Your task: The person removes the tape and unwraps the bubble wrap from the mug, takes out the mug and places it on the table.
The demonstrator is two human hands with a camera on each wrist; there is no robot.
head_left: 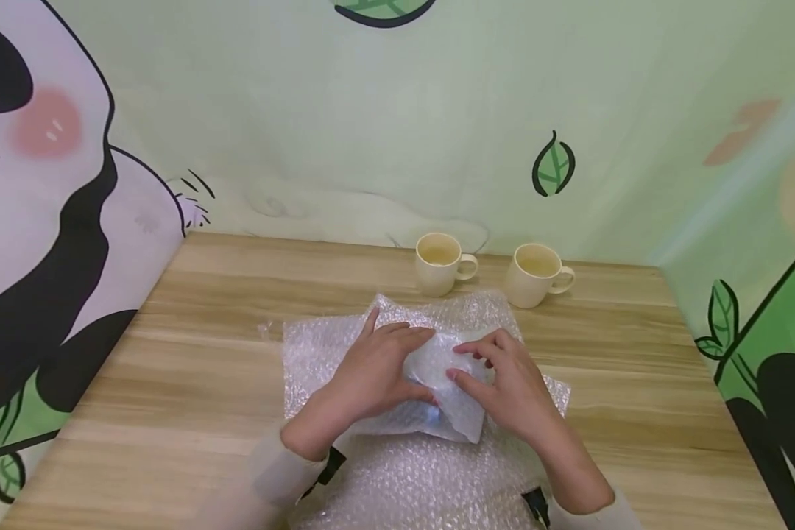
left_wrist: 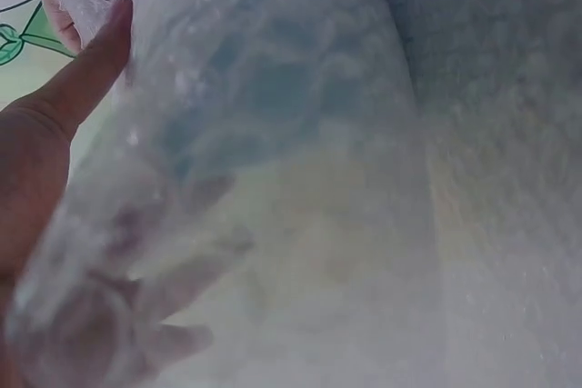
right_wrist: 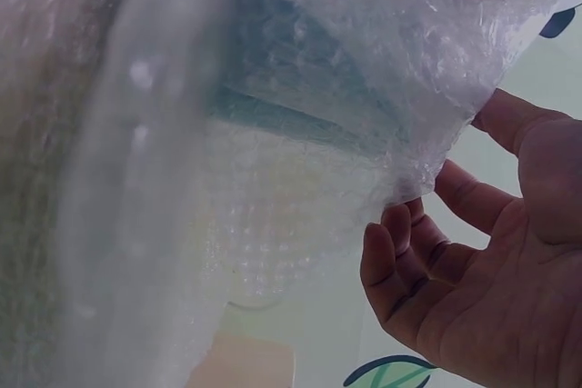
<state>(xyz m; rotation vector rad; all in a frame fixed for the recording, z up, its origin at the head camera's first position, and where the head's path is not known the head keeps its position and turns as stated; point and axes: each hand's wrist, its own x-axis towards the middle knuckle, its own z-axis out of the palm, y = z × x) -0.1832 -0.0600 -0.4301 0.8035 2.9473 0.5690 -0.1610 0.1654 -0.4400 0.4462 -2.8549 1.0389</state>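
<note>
In the head view, a translucent bubble wrap bundle (head_left: 460,401) lies on spread sheets of bubble wrap. A blue-green shape (left_wrist: 282,88) shows blurred through its layers in the left wrist view; its kind is hidden. My left hand (head_left: 377,368) holds the bundle's left side, thumb nearer me and fingers across the far side. Through the film, some of its fingers (left_wrist: 186,279) are visible. At the right end, my right hand (head_left: 506,379) pinches the folded wrap between thumb and bent fingers. The right wrist view shows the loose corner of wrap (right_wrist: 455,70) at its fingertips.
Two cream mugs, a left one (head_left: 435,276) and a right one (head_left: 528,283), stand upright behind the wrap, handles to the right. Flat bubble wrap (head_left: 411,482) covers the front middle of the wooden table (head_left: 192,383). Painted walls (head_left: 291,110) border the back and sides.
</note>
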